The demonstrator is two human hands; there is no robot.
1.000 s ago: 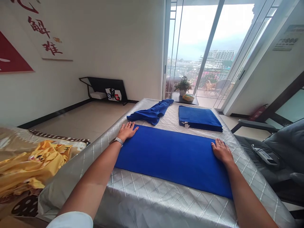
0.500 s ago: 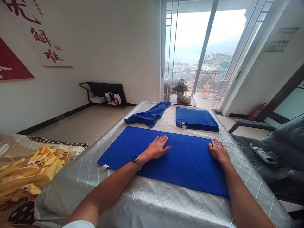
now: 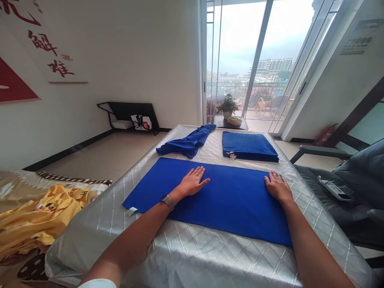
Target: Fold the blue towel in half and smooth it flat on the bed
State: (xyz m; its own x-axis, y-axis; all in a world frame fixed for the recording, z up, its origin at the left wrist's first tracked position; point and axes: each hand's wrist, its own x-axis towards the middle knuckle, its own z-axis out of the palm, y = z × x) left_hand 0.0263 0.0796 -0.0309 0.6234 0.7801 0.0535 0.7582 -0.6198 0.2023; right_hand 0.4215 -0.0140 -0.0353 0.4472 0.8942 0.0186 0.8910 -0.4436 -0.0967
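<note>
A blue towel [image 3: 231,200] lies spread flat across the silver quilted cover [image 3: 210,244], a white label showing at its left corner. My left hand [image 3: 193,182] rests palm down left of the towel's middle, fingers stretched out. At the towel's right end, my right hand [image 3: 279,187] lies flat near the far corner, fingers extended. Neither hand grips anything. Behind the spread towel, a crumpled blue towel [image 3: 189,143] sits at the left. A stack of folded blue towels [image 3: 249,145] with white labels is at the right.
Left of the covered surface is a patterned cloth with a yellow garment [image 3: 57,208]. A dark armchair [image 3: 321,192] with a white power strip [image 3: 336,190] stands close on the right. Beyond the far edge, a small black table [image 3: 219,122] bears a potted plant [image 3: 228,106].
My left hand has slid a little to the left over the towel. My right hand stays at the right end. The view has shifted slightly.
</note>
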